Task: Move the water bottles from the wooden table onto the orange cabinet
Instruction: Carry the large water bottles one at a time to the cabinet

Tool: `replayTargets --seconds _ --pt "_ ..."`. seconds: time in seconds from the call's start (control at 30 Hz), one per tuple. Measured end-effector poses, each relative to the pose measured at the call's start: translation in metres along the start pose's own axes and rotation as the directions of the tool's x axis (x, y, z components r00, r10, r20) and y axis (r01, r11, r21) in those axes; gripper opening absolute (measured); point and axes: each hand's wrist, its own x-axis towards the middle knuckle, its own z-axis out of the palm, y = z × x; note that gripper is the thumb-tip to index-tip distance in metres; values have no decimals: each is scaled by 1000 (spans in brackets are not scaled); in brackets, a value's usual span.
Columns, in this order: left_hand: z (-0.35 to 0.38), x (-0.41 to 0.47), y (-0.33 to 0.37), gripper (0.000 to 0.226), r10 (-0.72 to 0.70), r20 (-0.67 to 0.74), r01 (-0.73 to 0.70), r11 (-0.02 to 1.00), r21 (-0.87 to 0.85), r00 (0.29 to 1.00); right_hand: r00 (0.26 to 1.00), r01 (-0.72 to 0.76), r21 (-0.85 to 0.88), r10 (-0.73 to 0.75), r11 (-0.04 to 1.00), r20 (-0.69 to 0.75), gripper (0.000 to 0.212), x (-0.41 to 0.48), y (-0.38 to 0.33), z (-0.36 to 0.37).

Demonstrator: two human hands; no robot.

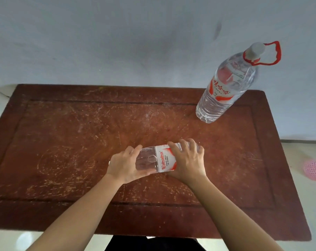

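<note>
The left hand [124, 165] and right hand [188, 160] were clamped round the small bottle [165, 159], held sideways low over the bench [63, 142]. The large bottle [224, 87] stood at its far right corner. The pickup was in hand, I judged; next, a carry to the unseen orange cabinet.

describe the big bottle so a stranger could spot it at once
On the wooden table, look to the far right corner. A tall water bottle stands upright there. Unlike the smaller bottle gripped sideways by the left hand and right hand, it has a red carry loop at its cap.
</note>
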Motion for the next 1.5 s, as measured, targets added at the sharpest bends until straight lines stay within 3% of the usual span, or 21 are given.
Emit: replayTargets --seconds 0.17,0.43,0.63,0.73,0.9,0.97,1.0,1.03,1.07,1.1,1.23,1.27,1.33,1.5 --pt "2 -6 13 105 -73 10 73 997 -7 997 990 127 -49 -130 991 -49 107 9 19 9" --pt "-7 -59 42 110 -329 34 329 944 13 944 950 301 -76 -291 951 116 101 6 9 -6" --pt "-28 -171 16 102 -601 46 602 798 -21 798 819 564 -65 -548 823 170 99 -22 -83 -11" --pt "-43 -239 -3 113 -703 -24 704 711 1 710 731 677 -64 -661 733 171 97 -49 -148 -13" --pt "-73 -381 -24 128 -862 -162 867 495 -60 480 514 856 -123 -853 502 96 93 -114 -282 -25" --pt "-83 -491 -25 116 -916 -263 925 350 -147 304 339 921 -225 -939 319 53 94 -184 -364 -19" --pt "-82 -498 -27 108 -905 -270 913 378 -151 330 358 922 -185 -931 340 70 95 -186 -370 -18" --pt "-82 -523 -28 101 -910 -273 916 364 -169 311 317 935 -177 -948 308 23 96 -202 -390 -16" --pt "-88 -581 -25 98 -922 -310 936 297 -189 230 206 962 -192 -977 193 49 97 -241 -433 -9" --pt "-90 -608 -23 99 -930 -311 946 262 -190 195 158 969 -192 -987 156 -3 98 -260 -453 -3" --pt "-107 -753 -3 116 -939 -309 967 -78 -242 -153 -85 988 -130 -996 -89 36 94 -383 -565 15" --pt "-112 -770 1 118 -926 -321 960 -118 -252 -198 -115 986 -114 -993 -118 39 92 -399 -578 17" --pt "-118 -832 10 118 -878 -342 922 -232 -310 -336 -254 961 -111 -967 -254 12 89 -459 -626 26" --pt "-131 -913 -7 109 -791 -325 838 -394 -378 -519 -475 879 -104 -872 -465 -114 72 -549 -709 38"
